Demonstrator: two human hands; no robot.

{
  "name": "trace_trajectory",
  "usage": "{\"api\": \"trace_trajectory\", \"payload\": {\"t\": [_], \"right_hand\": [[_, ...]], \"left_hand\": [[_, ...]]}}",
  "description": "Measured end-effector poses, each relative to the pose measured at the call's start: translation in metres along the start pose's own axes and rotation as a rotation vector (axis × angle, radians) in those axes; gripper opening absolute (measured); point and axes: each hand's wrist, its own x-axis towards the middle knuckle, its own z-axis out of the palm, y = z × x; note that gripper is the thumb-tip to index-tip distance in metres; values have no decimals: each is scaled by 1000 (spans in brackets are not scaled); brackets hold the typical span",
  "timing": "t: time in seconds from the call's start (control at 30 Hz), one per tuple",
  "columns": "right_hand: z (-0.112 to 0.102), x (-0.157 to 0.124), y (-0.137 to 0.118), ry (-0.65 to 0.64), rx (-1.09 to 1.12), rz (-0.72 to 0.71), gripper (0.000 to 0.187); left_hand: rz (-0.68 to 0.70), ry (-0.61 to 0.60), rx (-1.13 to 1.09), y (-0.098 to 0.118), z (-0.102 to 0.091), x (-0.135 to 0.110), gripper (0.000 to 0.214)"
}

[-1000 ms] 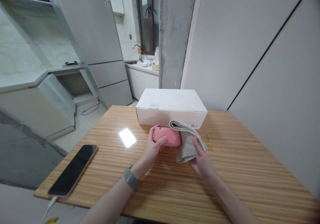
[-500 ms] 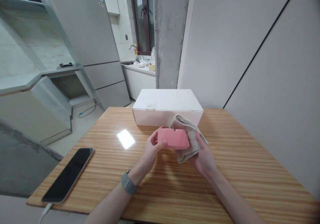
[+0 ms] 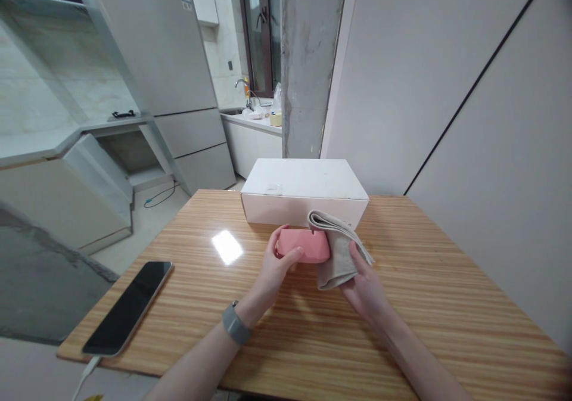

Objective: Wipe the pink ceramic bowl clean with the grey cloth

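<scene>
My left hand (image 3: pixel 273 269) grips the left end of a small pink case (image 3: pixel 304 248), held just above the wooden table (image 3: pixel 402 317). A grey band sits on that wrist. My right hand (image 3: pixel 364 288) holds a folded beige cloth (image 3: pixel 336 249) pressed against the case's right end and draped over its top edge. Both hands are closed on what they hold. Directly behind them lies a shut white cardboard box (image 3: pixel 306 191).
A black phone (image 3: pixel 129 307) with a white cable lies face up near the table's left front edge. Beyond the table are a grey fridge (image 3: pixel 170 73), a kitchen counter with a tap, a concrete pillar and a plain wall on the right.
The pink case tipped up to show its flat face half a second ago and has now turned back down, with the cloth again wrapped over its right end. The hands stayed in place.
</scene>
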Motion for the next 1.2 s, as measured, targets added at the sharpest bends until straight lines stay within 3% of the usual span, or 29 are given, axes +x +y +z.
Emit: {"api": "trace_trajectory", "payload": {"t": [0.13, 0.3, 0.37, 0.57, 0.77, 1.2], "right_hand": [[-2, 0, 2, 41, -19, -18, 46], [-6, 6, -5, 46, -11, -33, 40], [-7, 8, -7, 53, -5, -46, 38], [-5, 4, -8, 43, -17, -9, 38], [-3, 1, -2, -14, -15, 21, 45], [-4, -3, -1, -4, -31, -10, 40]], "left_hand": [[-22, 32, -49, 2, 0, 0, 86], [-70, -88, -162, 3, 0, -1, 51], [-64, -102, -175, 3, 0, -1, 47], [66, -114, -111, 6, 1, -1, 53], [-93, -279, -235, 11, 2, -6, 63], [-13, -15, -127, 8, 5, -5, 65]]}}
